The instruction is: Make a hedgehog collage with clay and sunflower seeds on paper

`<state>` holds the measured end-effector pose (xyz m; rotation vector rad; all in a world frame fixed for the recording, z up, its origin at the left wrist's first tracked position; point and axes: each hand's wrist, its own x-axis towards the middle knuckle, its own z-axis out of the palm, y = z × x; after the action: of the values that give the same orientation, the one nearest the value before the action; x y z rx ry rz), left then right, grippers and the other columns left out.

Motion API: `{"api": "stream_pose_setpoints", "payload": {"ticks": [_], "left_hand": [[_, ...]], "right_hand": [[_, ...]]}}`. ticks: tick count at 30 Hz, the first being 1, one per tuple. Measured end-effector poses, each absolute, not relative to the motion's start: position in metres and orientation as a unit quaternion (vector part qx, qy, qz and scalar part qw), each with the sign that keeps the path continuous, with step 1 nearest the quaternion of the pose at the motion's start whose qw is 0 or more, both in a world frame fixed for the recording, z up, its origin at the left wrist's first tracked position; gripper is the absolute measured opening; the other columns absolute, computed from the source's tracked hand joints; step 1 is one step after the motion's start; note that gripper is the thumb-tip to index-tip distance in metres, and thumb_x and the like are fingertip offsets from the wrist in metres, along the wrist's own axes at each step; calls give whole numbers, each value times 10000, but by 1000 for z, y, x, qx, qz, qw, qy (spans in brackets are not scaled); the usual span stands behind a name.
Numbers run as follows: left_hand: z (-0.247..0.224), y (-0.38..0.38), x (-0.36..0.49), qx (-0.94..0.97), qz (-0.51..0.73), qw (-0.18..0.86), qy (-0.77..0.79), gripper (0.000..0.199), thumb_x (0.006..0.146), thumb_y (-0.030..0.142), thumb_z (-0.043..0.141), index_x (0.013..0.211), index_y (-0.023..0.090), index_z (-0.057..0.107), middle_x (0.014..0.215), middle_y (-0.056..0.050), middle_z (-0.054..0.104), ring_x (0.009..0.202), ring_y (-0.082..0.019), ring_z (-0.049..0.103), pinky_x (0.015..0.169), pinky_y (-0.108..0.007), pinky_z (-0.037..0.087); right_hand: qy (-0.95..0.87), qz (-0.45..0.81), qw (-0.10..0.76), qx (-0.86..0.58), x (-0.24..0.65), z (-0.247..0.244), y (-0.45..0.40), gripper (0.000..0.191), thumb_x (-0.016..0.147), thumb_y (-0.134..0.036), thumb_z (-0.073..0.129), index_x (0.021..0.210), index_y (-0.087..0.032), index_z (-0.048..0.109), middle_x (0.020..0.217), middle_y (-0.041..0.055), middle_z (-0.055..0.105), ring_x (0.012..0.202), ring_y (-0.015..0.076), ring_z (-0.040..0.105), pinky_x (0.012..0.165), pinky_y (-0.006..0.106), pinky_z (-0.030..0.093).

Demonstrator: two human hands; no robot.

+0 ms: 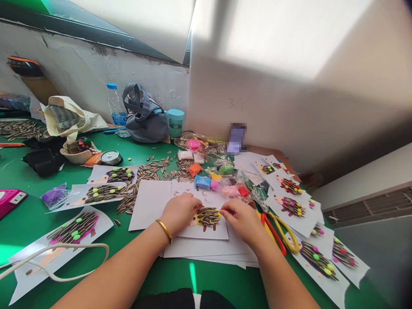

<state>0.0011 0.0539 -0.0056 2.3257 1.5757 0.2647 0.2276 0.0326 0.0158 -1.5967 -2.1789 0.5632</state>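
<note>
A white sheet (189,232) lies in front of me, bearing a hedgehog figure (208,216) with sunflower seeds stuck over yellow clay. On the figure's left side is my left hand (180,213), its fingers pinched near the head; anything between them is too small to tell. My right hand (240,219) has its thumb and fingertips together at the right end of the seeds, and what they hold cannot be made out. Loose seeds (151,170) are piled beyond the sheet, beside a blue clay packet (203,182) and other coloured clay packets.
Finished hedgehog cards (291,205) spread on the right, with more cards (106,194) on the left. Yellow-handled scissors (283,231) lie by my right forearm. A white cable (80,246) crosses the lower left. A bottle (116,107), grey bag (147,120) and cup (175,123) stand behind.
</note>
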Motion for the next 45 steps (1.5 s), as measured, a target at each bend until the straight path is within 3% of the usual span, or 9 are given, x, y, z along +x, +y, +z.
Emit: {"api": "stream_pose_setpoints", "payload": {"ticks": [8,11,14,16,21,27,32,38,45], "left_hand": [[1,51,4,780,163,195,571,193,897,294,499,891,216,675,904,-48,697,811,-201,637,673,-290,450],[5,44,10,737,254,327,534,163,872,307,516,828,204,633,787,-18,680,718,-171,624,627,-263,454],[6,36,15,680,293,481,470,153,860,311,524,829,193,616,713,3,664,659,-155,632,594,-243,472],[7,33,17,666,296,520,445,163,853,316,537,840,185,635,739,-3,680,689,-159,645,622,-244,489],[7,39,12,690,293,457,479,225,868,357,531,888,196,688,851,-20,729,790,-180,658,711,-263,493],[3,51,2,718,244,295,582,269,898,361,470,882,217,696,843,-30,724,767,-192,645,660,-281,460],[2,55,-3,733,160,216,625,301,925,342,419,943,239,701,951,-30,737,853,-198,657,676,-276,456],[-2,57,-7,740,113,183,638,248,889,290,481,962,254,715,1018,-50,733,898,-231,661,721,-307,457],[-3,56,-7,744,94,176,638,249,897,305,483,1004,256,703,1040,-56,726,919,-232,664,740,-308,469]], "right_hand": [[-791,197,276,-510,221,11,30,153,914,-221,533,965,-226,677,932,52,684,904,206,608,810,317,457],[-812,219,304,-447,210,11,25,192,901,-220,584,1080,-232,653,998,59,676,938,205,604,840,316,462],[-815,230,315,-429,202,11,20,121,895,-237,618,1012,-232,649,957,44,677,902,195,604,818,304,461],[-811,227,318,-435,201,10,19,64,904,-252,608,947,-226,648,894,35,679,850,189,607,786,298,460],[-786,215,315,-487,218,10,29,160,942,-266,525,950,-222,678,928,51,703,884,198,630,809,308,468],[-725,224,272,-592,238,3,44,197,908,-297,528,910,-219,708,950,56,709,913,221,634,820,338,476],[-725,254,219,-601,235,-2,46,230,902,-279,491,942,-224,711,972,44,729,911,218,648,801,334,479],[-722,279,224,-593,237,-5,47,224,856,-231,537,995,-221,712,1030,43,728,962,208,648,867,330,481],[-744,246,212,-584,234,-4,44,215,863,-209,511,959,-229,703,994,32,717,928,200,641,825,319,477]]}}
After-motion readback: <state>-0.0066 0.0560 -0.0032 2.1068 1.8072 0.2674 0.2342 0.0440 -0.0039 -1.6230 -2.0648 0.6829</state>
